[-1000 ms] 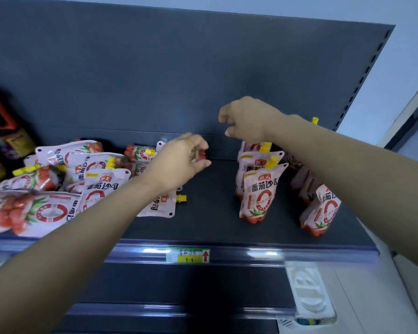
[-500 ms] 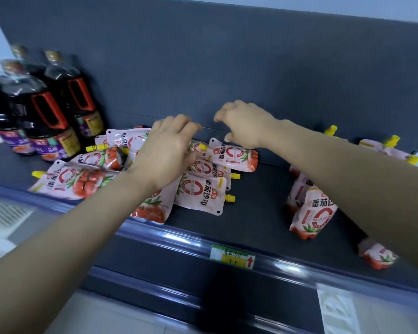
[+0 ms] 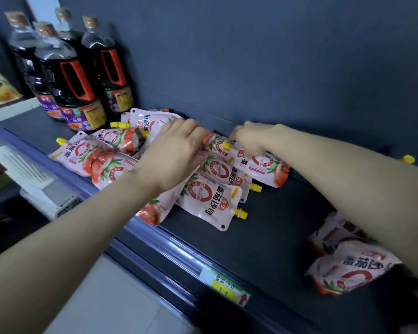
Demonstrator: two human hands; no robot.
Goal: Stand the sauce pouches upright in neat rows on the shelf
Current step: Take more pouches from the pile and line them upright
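Observation:
Several white-and-red sauce pouches with yellow spouts lie flat in a loose pile [image 3: 210, 196] on the left half of the dark shelf [image 3: 275, 227]. My left hand [image 3: 174, 150] rests on top of the pile with its fingers stretched out over the pouches. My right hand [image 3: 251, 138] pinches the top edge of one lying pouch [image 3: 263, 163], right beside its yellow spout. Upright pouches [image 3: 348, 268] stand at the right, partly hidden behind my right forearm.
Several tall dark sauce bottles [image 3: 70, 80] with red handles stand at the back left, close to the pile. The shelf's front rail carries a yellow price tag [image 3: 229, 286]. A dark back panel closes the shelf behind. Bare shelf lies between the pile and the upright pouches.
The view has swung left towards the pile and bottles. Both hands have come down onto the lying pouches, and my right hand has taken hold of one near its spout.

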